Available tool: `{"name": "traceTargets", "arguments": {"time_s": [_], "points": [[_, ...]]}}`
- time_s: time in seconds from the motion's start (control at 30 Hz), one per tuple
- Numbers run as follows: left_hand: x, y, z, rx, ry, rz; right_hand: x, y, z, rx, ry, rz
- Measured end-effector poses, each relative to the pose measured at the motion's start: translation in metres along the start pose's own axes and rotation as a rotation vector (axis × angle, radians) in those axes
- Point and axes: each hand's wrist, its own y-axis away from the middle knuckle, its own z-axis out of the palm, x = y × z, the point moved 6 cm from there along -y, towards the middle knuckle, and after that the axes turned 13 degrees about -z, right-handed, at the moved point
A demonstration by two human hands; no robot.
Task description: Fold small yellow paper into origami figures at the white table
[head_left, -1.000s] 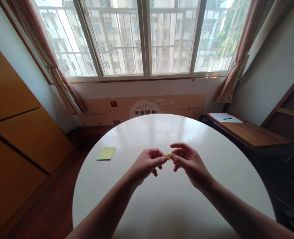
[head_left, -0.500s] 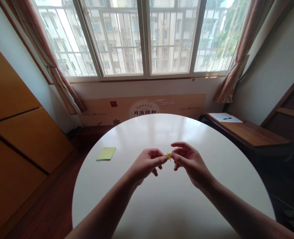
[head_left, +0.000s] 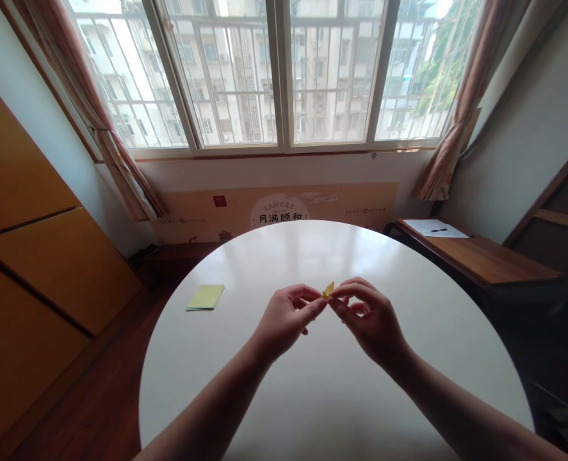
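Note:
Between my fingertips, above the white round table, is a small folded yellow paper with a pointed flap sticking up. My left hand pinches its left side between thumb and forefinger. From the other side, my right hand has its thumb and forefinger closed on the right part of the paper. The fingers cover much of the folded shape. A stack of yellow-green square paper lies at the table's left, with a bluish edge beneath.
A wooden side table at the right holds a white sheet with a dark pen on it. Barred windows and tied curtains are beyond the table. Wooden cabinet doors stand at the left.
The folded paper has turned and a pointed flap now shows upward. My right fingers have shifted and curled closer around the paper; the left hand keeps its pinch.

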Motion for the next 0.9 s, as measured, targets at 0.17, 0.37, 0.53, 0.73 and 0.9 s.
{"name": "traceTargets", "arguments": {"time_s": [0.17,0.37,0.53,0.73,0.9], "points": [[0.028,0.017,-0.014,0.221,-0.241,0.356,-0.001,0.001,-0.001,-0.013,0.01,-0.005],[0.038,0.026,-0.01,0.191,-0.314,0.488,-0.003,0.004,0.0,-0.02,-0.01,-0.002],[0.038,0.026,-0.012,0.203,-0.277,0.487,-0.006,0.002,-0.002,-0.003,-0.006,0.005],[0.033,0.022,-0.015,0.186,-0.203,0.42,-0.008,0.002,-0.005,0.015,0.001,-0.009],[0.031,0.021,-0.014,0.176,-0.195,0.407,-0.011,0.002,-0.005,0.001,0.003,-0.033]]}}
